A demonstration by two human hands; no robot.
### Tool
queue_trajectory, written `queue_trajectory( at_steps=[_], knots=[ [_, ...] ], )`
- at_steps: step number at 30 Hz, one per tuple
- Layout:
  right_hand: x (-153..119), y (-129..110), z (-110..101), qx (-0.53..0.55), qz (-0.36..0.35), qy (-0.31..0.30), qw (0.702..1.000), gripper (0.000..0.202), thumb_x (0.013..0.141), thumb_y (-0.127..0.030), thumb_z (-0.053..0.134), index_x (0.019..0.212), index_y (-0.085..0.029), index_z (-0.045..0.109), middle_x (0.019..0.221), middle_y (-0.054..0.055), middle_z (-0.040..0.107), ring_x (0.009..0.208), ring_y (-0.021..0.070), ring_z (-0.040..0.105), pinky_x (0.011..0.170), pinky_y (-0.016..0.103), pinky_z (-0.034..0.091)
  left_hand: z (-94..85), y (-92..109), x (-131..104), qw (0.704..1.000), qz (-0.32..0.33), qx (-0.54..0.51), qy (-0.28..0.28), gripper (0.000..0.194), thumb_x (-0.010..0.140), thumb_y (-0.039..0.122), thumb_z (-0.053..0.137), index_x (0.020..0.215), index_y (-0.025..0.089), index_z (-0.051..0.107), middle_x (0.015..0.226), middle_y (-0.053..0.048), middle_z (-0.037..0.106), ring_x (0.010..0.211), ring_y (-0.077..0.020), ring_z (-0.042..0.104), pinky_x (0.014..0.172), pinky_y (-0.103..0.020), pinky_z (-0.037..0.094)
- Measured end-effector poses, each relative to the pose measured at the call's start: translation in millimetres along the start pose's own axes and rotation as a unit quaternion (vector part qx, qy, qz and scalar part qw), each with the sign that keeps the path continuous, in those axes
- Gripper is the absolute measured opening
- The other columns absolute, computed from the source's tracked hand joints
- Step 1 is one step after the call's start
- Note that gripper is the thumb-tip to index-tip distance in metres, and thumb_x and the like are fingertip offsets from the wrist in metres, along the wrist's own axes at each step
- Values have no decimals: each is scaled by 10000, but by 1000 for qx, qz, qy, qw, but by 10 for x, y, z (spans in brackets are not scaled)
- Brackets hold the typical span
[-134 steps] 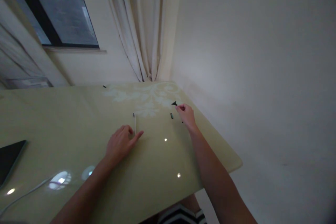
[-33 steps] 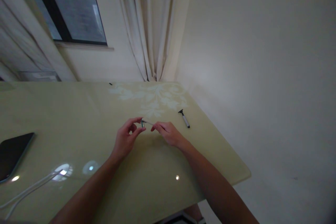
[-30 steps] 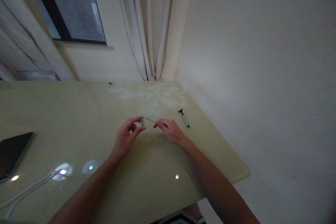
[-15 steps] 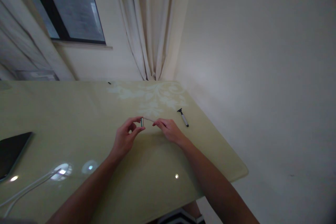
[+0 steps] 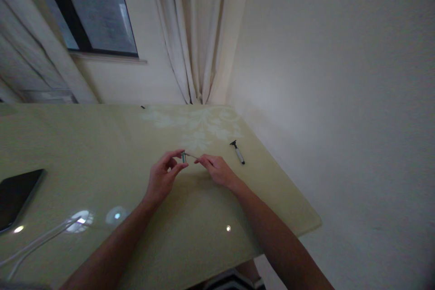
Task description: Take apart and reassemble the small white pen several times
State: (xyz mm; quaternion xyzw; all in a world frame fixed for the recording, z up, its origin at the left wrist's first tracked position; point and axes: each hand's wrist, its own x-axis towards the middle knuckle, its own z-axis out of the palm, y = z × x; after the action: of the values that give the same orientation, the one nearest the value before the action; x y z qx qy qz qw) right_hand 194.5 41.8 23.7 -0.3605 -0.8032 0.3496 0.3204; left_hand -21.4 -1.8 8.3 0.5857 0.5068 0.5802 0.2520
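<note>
Between the thumb and fingertips of my left hand [image 5: 165, 172] is a small upright razor cartridge [image 5: 184, 157], with dark, pale and greenish strips. My right hand [image 5: 217, 168] pinches a thin, pale stick [image 5: 192, 156]; its exact kind is too small to make out. The stick's far tip meets the cartridge near its upper end. Both hands are just above the table [image 5: 190, 217]. To the right of my right hand lies a razor handle [image 5: 239, 154] with a black T-shaped top and a grey grip.
A dark flat device [image 5: 18, 197] lies at the left, with white cables [image 5: 37, 242] in front of it. One small black piece [image 5: 142, 107] is near the table's back edge. A wall [image 5: 322, 122] runs along the right side, and curtains [image 5: 190, 31] hang behind.
My right hand has shifted its fingers slightly left along the stick, nearer the cartridge. The left hand keeps its hold, almost still.
</note>
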Motion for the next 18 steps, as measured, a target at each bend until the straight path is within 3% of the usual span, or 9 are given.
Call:
queue_trajectory(
  at_steps=[2,6,10,14,18],
  knots=[
    [2,-2,-11,-3,4,13,1000,505,1076,-512,441,1090,-158,801,758,17,645,695,145,537,687,254,352,-1,-2,-1,1000,1,-5,5,404,798,406,801,1150,215,746,884,8,688,578,-86,484,571,-225,430],
    [4,7,-23,10,-6,-31,999,494,1062,-522,476,1102,-158,809,746,6,629,673,131,509,655,245,339,-5,-4,-5,1000,4,-13,7,412,804,405,802,1165,213,744,896,5,690,584,-85,485,575,-224,431],
    [0,13,-20,6,6,0,1000,484,1058,-511,492,1097,-152,814,721,3,612,664,130,505,645,246,333,-5,-13,-8,1000,5,-4,9,416,809,405,806,1177,220,746,890,10,686,585,-84,483,584,-226,435],
    [2,21,-22,21,0,-29,999,485,1054,-519,493,1106,-162,817,726,2,616,667,130,490,650,246,336,-7,-16,-10,1000,10,1,10,410,816,407,803,1178,223,747,888,12,687,590,-86,489,592,-227,437],
    [7,29,-35,18,11,1,1000,508,1043,-539,502,1097,-149,821,732,11,624,673,133,495,644,249,330,-22,0,-5,1000,17,7,14,404,814,412,805,1166,221,748,877,13,686,581,-85,484,584,-228,436]
  ],
)
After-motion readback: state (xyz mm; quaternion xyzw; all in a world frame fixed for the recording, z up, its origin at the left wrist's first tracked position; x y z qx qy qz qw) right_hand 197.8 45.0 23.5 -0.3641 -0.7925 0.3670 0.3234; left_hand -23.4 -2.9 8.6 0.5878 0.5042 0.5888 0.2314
